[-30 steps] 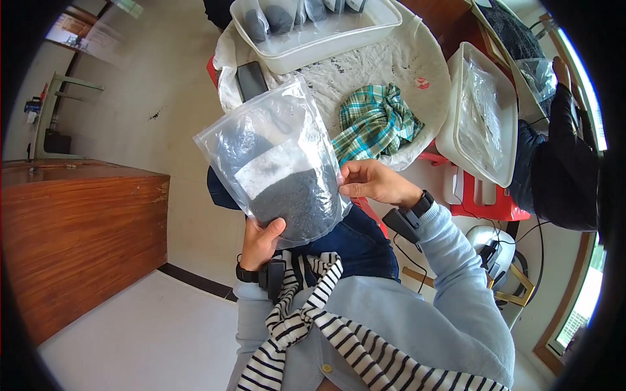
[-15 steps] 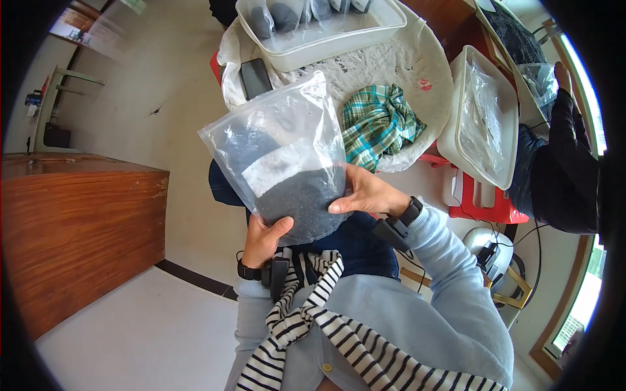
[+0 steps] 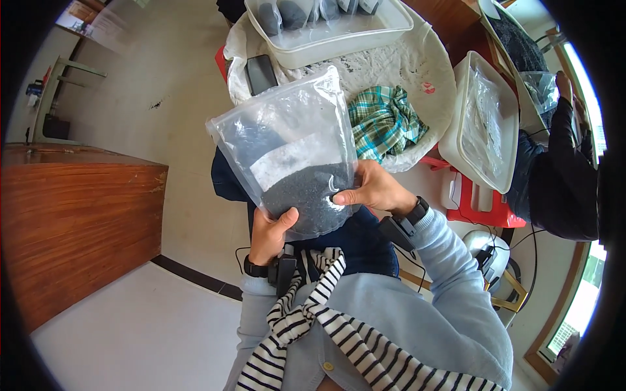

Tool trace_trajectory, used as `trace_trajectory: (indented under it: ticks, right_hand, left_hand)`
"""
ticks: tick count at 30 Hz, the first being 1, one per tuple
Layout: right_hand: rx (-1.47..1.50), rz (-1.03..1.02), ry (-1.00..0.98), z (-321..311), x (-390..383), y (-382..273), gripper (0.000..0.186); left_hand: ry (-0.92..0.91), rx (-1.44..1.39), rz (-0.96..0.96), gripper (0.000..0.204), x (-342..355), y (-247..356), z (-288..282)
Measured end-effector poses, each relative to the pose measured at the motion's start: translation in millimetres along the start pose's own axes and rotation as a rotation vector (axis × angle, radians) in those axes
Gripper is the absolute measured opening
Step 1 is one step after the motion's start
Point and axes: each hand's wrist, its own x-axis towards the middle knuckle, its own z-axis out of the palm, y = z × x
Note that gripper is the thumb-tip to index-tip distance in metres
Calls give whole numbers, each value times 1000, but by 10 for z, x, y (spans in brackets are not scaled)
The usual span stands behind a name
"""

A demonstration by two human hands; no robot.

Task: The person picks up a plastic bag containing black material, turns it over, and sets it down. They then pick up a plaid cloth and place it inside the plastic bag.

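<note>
holding a big clear bag (image 3: 293, 130) up over the lap (image 3: 358, 254), near the round table (image 3: 430, 65), with dark grains (image 3: 303, 195) low inside and a white label (image 3: 282, 158) across the middle. pinching the low left side with the left hand (image 3: 270, 231), thumb in front. pinching the right side with the right hand (image 3: 375, 189), thumb pressed over the grains. cannot tell the place of the fingers hidden behind, nor the state of the top edge, sealed or not. seems to be at a step of steadying the bag with both hands. likely calls next for a firm, low grip and some lift from below, under the heavy part. on the table past the bag: a green checked cloth (image 3: 386, 122), a black phone-like thing (image 3: 261, 75), and a white tub (image 3: 345, 52) with more bags of dark stuff (image 3: 293, 13).
</note>
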Motion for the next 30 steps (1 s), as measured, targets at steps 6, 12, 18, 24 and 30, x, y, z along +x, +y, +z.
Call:
trace_trajectory:
  ticks: [6,12,18,24,30]
  right_hand:
    - [91,-24,4,95,5,-94,41]
    - [161,-6,-7,167,0,-180,43]
    - [115,15,-31,123,11,-206,49]
    - [-327,-101,376,37,-139,-309,59]
    - [-212,-185,298,664,-267,-448,51]
  left_hand:
    - [17,-141,-25,48,-17,14,11]
    - [9,-235,-12,48,-34,-17,-18]
    - [13,-290,-23,49,-17,5,-24]
    - [74,-112,5,45,87,220,77]
    - [52,400,313,44,236,308,571]
